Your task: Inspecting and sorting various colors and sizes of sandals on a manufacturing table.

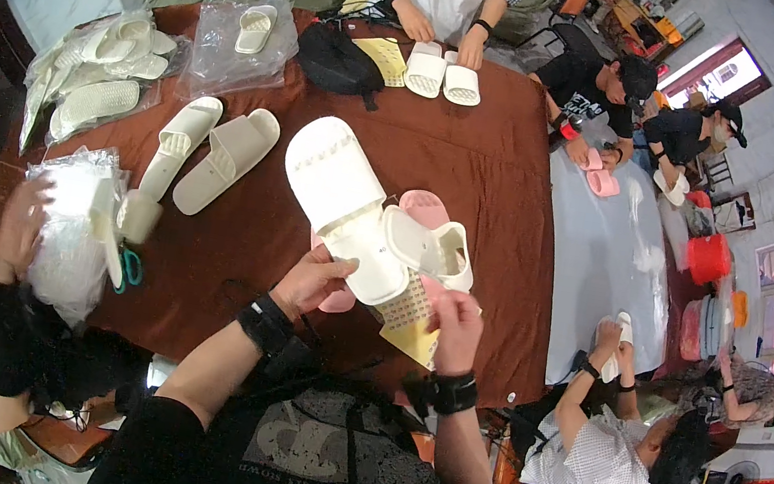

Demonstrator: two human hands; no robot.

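My left hand (313, 283) grips the heel end of a white slide slipper (341, 179), thumb on top of its sole. A second white slipper (412, 241) lies against it on the right, above a yellow sheet of small stickers (410, 319). My right hand (457, 326) is closed in a pinch beside that sheet and just below the second slipper. What its fingertips hold is too small to make out. A pink slipper (425, 208) shows partly from behind the white ones, and more pink sticks out near my left hand.
On the brown cloth (246, 301) at left lie a pair of beige slippers (230, 156), plastic bags and teal scissors (130, 270). A neighbour's blurred hand (23, 225) is at far left. Across the table a person handles white slippers (424, 71) beside a black bag (337, 60).
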